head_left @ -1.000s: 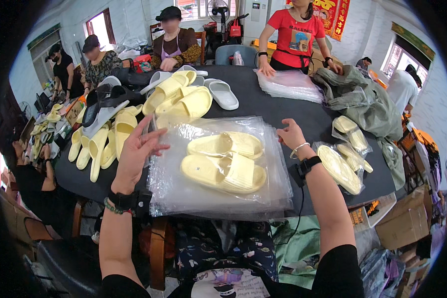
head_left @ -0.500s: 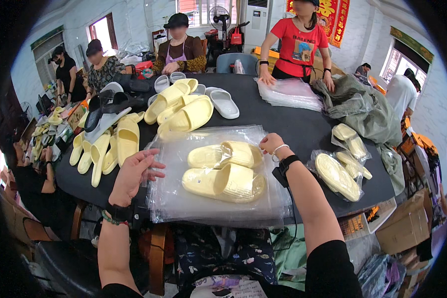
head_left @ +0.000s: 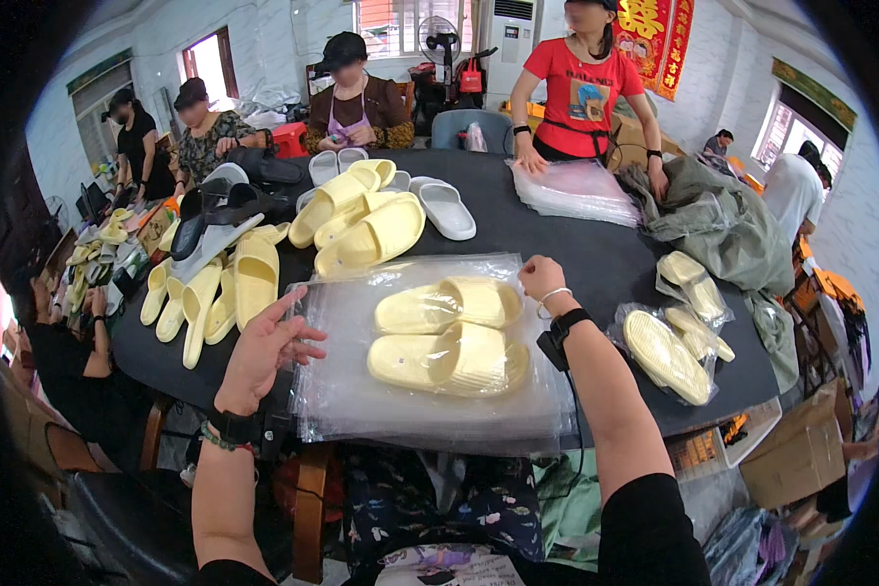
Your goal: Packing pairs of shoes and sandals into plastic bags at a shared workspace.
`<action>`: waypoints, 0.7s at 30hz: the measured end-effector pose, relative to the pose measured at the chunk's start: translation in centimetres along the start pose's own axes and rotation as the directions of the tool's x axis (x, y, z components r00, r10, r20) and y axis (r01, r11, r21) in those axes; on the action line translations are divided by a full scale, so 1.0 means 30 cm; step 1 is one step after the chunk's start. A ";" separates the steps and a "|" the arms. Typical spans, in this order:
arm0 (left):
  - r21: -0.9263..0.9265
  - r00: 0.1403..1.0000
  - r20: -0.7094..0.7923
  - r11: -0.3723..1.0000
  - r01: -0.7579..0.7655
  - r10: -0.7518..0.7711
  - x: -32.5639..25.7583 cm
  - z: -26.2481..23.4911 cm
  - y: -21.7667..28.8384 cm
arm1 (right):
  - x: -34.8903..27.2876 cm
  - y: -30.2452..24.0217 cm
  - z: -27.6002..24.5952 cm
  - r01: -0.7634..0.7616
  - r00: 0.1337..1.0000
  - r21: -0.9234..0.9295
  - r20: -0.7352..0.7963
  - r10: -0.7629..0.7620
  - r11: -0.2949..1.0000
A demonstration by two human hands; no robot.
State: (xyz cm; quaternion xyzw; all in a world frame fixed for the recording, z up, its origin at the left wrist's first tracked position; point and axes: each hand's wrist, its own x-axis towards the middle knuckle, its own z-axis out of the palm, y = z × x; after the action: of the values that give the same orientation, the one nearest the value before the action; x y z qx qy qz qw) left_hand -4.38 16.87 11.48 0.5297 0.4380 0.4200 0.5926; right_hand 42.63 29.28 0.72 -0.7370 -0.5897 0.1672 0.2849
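Observation:
A pair of pale yellow slippers (head_left: 449, 337) lies side by side on a stack of clear plastic bags (head_left: 361, 410) at the near edge of the dark round table (head_left: 576, 254). My left hand (head_left: 264, 347) hovers open at the stack's left edge, fingers spread, touching or just above the plastic. My right hand (head_left: 540, 277) is closed at the far right corner of the stack, pinching the top bag's edge. A black band sits on each wrist.
A heap of yellow, white and black slippers (head_left: 303, 234) covers the table's left and far side. Bagged yellow slippers (head_left: 669, 352) lie at right beside a grey-green sack (head_left: 723, 225). A person in red (head_left: 581, 93) handles clear bags (head_left: 576, 190); others sit around the table.
My left hand has dropped from above the stack to its left edge. My right hand has moved left and nearer along the bag's far right corner, staying on the plastic.

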 end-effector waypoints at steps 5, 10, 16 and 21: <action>-0.011 0.998 0.015 0.998 0.063 -0.063 -0.001 -0.001 -0.018 | -0.017 0.013 -0.032 0.171 0.968 -0.104 -0.167 -0.187 0.980; -0.203 0.979 0.048 0.958 0.202 -0.196 0.024 -0.039 -0.050 | -0.129 -0.026 -0.165 0.292 0.945 -0.055 0.173 -0.278 0.955; -0.162 0.947 0.193 0.943 0.290 -0.258 0.105 -0.132 -0.134 | -0.286 -0.111 -0.245 0.503 0.761 -0.303 0.599 -0.248 0.809; 0.402 0.866 0.374 0.899 0.172 -0.332 0.259 -0.078 -0.081 | -0.281 -0.031 -0.161 0.482 0.718 -0.427 0.693 -0.066 0.765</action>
State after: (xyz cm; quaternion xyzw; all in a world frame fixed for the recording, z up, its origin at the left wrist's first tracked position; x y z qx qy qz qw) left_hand -4.52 24.75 8.37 0.6448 0.4301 0.1230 0.6198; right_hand 42.62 20.21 4.32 -0.5823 -0.7798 0.1737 -0.1506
